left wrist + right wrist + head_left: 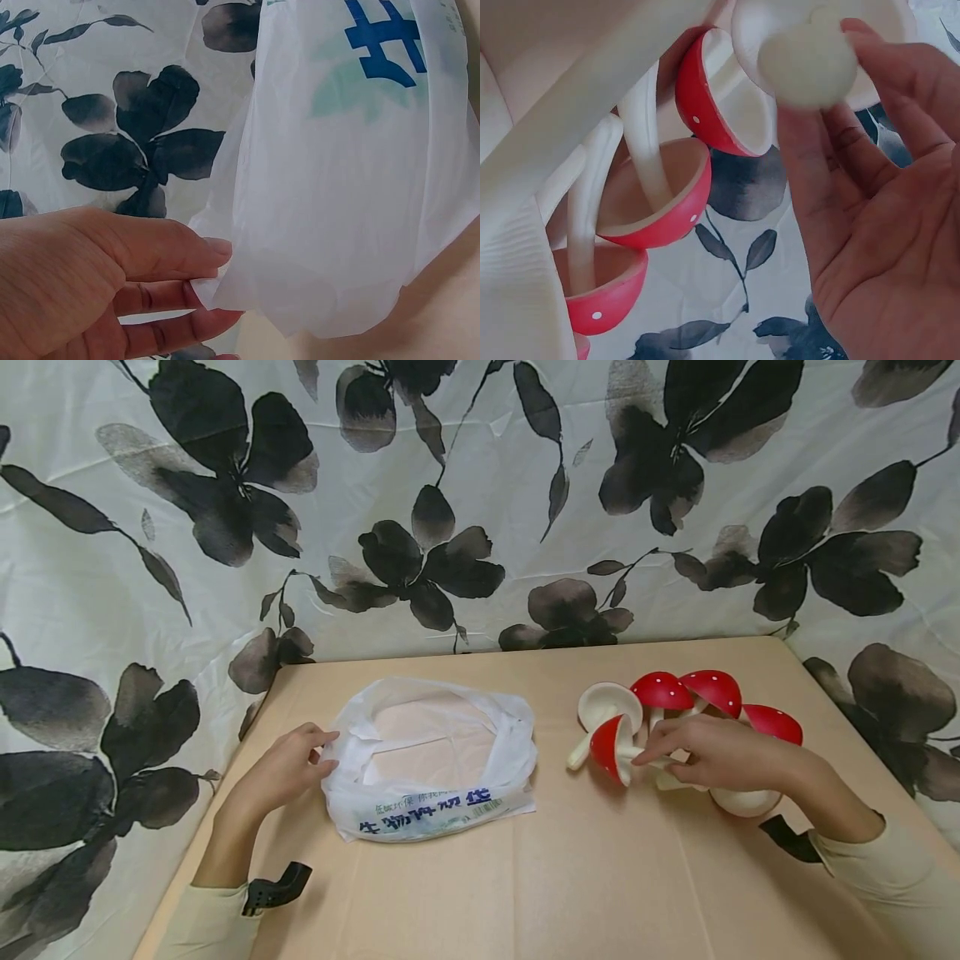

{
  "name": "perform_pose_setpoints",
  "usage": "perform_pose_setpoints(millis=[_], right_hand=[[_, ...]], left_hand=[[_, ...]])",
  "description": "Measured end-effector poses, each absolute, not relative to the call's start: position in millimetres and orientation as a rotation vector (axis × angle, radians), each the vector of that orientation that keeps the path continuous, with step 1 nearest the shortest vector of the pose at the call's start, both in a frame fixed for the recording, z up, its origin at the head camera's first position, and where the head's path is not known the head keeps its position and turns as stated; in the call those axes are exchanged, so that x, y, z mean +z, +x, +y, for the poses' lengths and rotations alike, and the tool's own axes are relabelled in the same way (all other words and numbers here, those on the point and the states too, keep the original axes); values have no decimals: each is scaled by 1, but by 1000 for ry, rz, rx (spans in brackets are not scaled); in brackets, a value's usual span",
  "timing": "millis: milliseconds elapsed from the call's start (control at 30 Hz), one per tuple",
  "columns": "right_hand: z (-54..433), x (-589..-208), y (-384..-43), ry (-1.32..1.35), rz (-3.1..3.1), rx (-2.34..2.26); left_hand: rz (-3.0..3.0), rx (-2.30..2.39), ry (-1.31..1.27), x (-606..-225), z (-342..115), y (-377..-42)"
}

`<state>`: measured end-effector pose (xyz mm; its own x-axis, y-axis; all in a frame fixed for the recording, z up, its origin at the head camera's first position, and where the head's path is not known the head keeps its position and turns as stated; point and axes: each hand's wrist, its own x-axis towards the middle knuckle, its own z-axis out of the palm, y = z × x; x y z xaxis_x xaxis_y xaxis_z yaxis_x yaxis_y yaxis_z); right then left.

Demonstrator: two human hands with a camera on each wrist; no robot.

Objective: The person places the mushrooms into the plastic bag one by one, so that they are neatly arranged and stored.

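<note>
A white plastic bag [435,810] with blue lettering lies on the table, its mouth spread open and facing up. My left hand [281,772] pinches the bag's left edge between thumb and fingers; in the left wrist view a corner of the thin plastic [322,195] shows at the fingertips. My right hand [705,750] grips a red-capped toy mushroom [612,748] by its stem, the cap pointing left toward the bag. Seen from the right wrist, the pale stem end [808,67] sits between thumb and fingers.
Several more toy mushrooms lie around my right hand: one with its pale underside up [609,703], red white-dotted caps [662,691] behind, and a pale one [746,802] under the wrist. A floral cloth [420,460] hangs behind the table [450,902].
</note>
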<state>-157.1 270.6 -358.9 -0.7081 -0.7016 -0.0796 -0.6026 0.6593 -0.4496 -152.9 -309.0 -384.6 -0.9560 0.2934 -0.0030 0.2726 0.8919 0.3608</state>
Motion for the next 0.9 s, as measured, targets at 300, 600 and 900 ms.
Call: perform_pose_setpoints(millis=[300,600,900], right_hand=[[269,-359,-161,-974,2612,-763],[267,-354,-163,-873,2556,-967],[262,-352,-161,-847,2592,-1030]], left_hand=[[3005,571,467,-384,-309,-151],[3004,577,472,-385,-309,-152],[3004,583,471,-385,-309,-152]])
